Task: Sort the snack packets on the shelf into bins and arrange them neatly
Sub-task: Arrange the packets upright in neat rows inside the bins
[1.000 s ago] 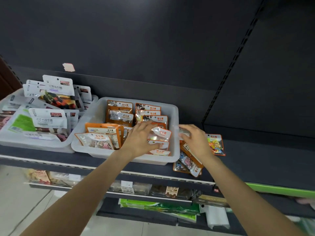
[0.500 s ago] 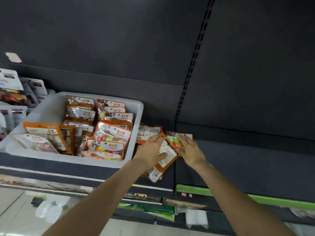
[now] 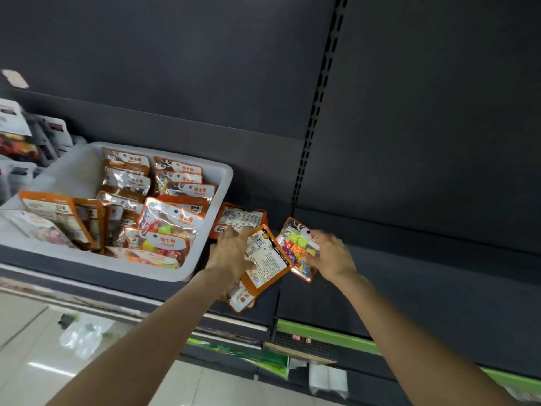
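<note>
Fingers of the right hand [image 3: 330, 256] pinch a clear orange-edged packet of coloured sweets [image 3: 297, 249] at frame centre; the left hand [image 3: 231, 253] grips an orange packet turned label-back [image 3: 263, 262]. Left of them, the white plastic bin [image 3: 216, 218] already holds rows of orange packets. Judging by the loose packets on the dark shelf [image 3: 409, 288] beside it, sorting looks mostly done.

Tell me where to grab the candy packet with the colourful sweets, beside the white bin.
Probably pinch the candy packet at its right edge, coming from the right, where the right hand already holds it. It is flat and tilted, and its left edge is crowded by the orange packet under the left hand.
</note>
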